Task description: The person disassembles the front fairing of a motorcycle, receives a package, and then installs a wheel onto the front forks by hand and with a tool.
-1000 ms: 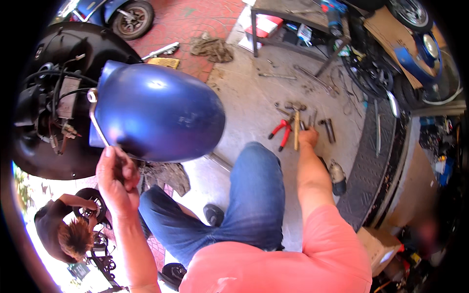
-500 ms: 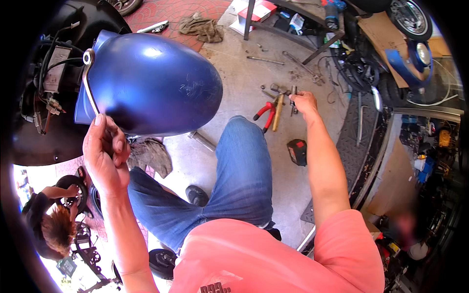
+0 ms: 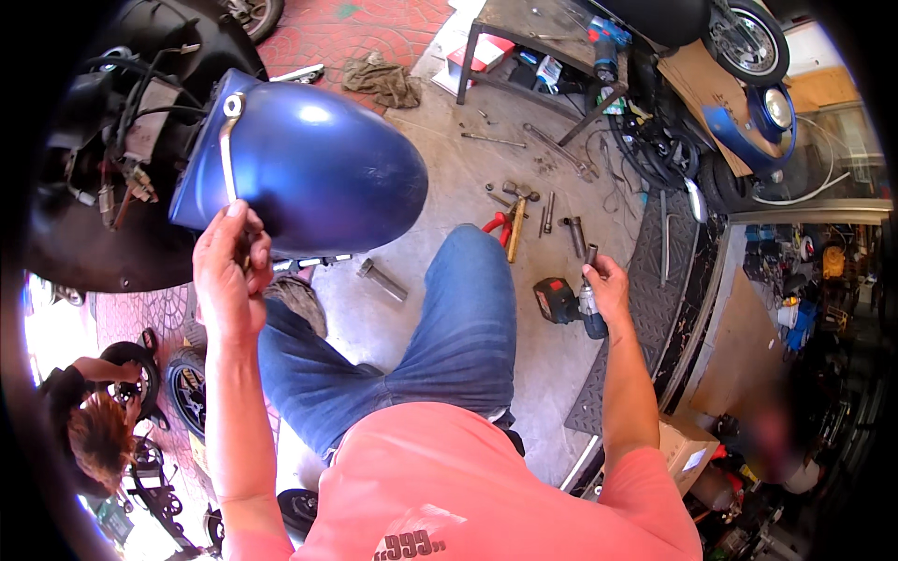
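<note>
My left hand [image 3: 229,271] is raised on the left, pinching the lower end of a steel ring wrench [image 3: 227,150]. The wrench stands nearly upright in front of a glossy blue rounded motorbike fender [image 3: 318,168], its ring end near the fender's edge. On the right, my right hand [image 3: 608,290] closes its fingers round the nose of a cordless impact wrench [image 3: 590,316] lying on the floor. A dark socket [image 3: 592,252] sticks out past my fingers. The tool's black and red battery [image 3: 556,300] points to the left. Part of the grip is hidden.
On the floor ahead lie a hammer [image 3: 516,220], red-handled pliers [image 3: 496,222], a socket piece [image 3: 573,234] and a thin extension bar [image 3: 548,213]. A metal bench [image 3: 524,42] stands farther off. Near my knee lies a large bolt [image 3: 382,280]. Another person [image 3: 98,421] works at the left.
My right hand has moved back from beside the hammer to the impact wrench, leaving a socket piece on the floor. The left hand still holds the ring wrench. The view has shifted slightly.
</note>
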`<state>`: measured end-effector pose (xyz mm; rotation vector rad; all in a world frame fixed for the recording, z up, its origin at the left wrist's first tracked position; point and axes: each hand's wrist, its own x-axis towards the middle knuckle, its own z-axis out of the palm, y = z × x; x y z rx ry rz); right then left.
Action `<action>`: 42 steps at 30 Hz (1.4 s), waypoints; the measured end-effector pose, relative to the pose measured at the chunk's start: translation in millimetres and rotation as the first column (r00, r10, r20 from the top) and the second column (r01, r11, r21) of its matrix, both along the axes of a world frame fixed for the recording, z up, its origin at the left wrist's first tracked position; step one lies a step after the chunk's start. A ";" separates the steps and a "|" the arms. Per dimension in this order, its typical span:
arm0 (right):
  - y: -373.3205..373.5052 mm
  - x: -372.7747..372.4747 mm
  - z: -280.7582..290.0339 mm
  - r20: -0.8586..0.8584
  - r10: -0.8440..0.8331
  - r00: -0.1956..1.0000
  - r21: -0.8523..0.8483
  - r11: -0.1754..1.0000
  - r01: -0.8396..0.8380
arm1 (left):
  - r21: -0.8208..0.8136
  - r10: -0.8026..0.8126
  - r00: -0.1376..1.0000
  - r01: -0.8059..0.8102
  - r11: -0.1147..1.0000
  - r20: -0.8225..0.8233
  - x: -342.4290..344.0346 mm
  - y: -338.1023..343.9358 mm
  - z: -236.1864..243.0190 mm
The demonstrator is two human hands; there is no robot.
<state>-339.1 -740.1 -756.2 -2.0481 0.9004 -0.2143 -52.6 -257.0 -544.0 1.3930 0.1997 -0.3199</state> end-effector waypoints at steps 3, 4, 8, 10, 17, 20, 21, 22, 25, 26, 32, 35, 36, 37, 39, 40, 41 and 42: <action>11.6 24.6 -15.9 0.072 0.070 0.995 -0.094 0.994 -0.063 | 0.074 0.071 0.997 -0.071 0.995 -0.003 0.5 28.8 4.9; 16.9 26.1 -22.9 0.107 0.016 0.994 -0.010 1.000 -0.015 | 0.093 0.070 0.997 -0.071 0.993 0.008 2.0 35.0 2.5; 5.2 5.7 -39.7 0.075 0.068 0.995 -0.054 0.997 -0.064 | 0.024 0.018 0.999 -0.018 1.000 0.036 2.5 -1.8 18.3; -3.3 -0.7 -52.9 -0.053 0.040 0.998 -0.144 0.988 -0.047 | 0.045 -0.025 0.996 0.021 0.999 0.083 11.1 -6.5 8.6; 14.2 5.6 -34.1 -0.304 0.061 0.951 -0.510 0.833 -0.217 | 0.055 0.019 0.995 -0.024 0.998 0.096 -11.1 12.7 5.1; 11.5 7.4 -32.2 -0.314 0.043 0.948 -0.568 0.792 -0.224 | 0.083 0.004 0.992 -0.014 0.996 0.127 -8.5 6.9 4.8; 11.3 7.7 -31.6 -0.318 0.026 0.948 -0.563 0.799 -0.211 | 0.085 0.005 0.990 -0.017 0.996 0.139 -7.5 5.3 3.7; 13.0 9.0 -29.2 -0.322 0.010 0.947 -0.558 0.806 -0.198 | 0.088 0.007 0.989 -0.020 0.996 0.151 -6.4 4.0 3.4; 21.1 13.5 -22.9 -0.380 -0.061 0.923 -0.566 0.805 -0.179 | 0.084 0.004 0.988 -0.017 0.996 0.157 -7.8 5.7 6.8; 25.0 12.5 -20.0 -0.366 -0.056 0.929 -0.558 0.812 -0.172 | 0.079 0.003 0.988 -0.016 0.997 0.155 -8.6 7.4 8.2; 20.9 9.0 -27.9 -0.329 -0.024 0.944 -0.597 0.780 -0.188 | 0.103 -0.012 0.988 -0.004 0.995 0.155 -9.4 10.3 8.4; 10.0 5.2 -38.9 -0.374 -0.051 0.926 -0.650 0.727 -0.222 | 0.105 -0.007 0.985 -0.011 0.994 0.174 -9.2 9.3 8.7; 6.6 3.5 -44.3 -0.362 -0.084 0.928 -0.697 0.685 -0.210 | 0.109 -0.011 0.984 -0.009 0.994 0.180 -8.3 7.1 9.4; 3.6 5.2 -48.4 -0.350 -0.116 0.930 -0.740 0.643 -0.199 | 0.117 -0.016 0.983 -0.006 0.993 0.185 -7.2 4.8 9.4; 24.2 11.9 -31.3 -0.398 -0.062 0.915 -0.640 0.734 -0.228 | 0.154 0.001 0.985 -0.028 0.988 0.174 -14.4 14.6 6.3; 30.3 15.3 -14.5 -0.408 -0.055 0.911 -0.600 0.769 -0.222 | 0.153 -0.008 0.983 -0.020 0.988 0.183 -14.4 12.4 7.5; 21.2 15.0 -18.9 -0.422 -0.050 0.905 -0.593 0.770 -0.234 | 0.152 -0.018 0.981 -0.012 0.988 0.192 -13.4 10.4 9.1; 8.1 12.1 -27.6 -0.436 -0.045 0.899 -0.586 0.772 -0.245 | 0.161 -0.024 0.978 -0.010 0.987 0.206 -11.4 8.5 11.0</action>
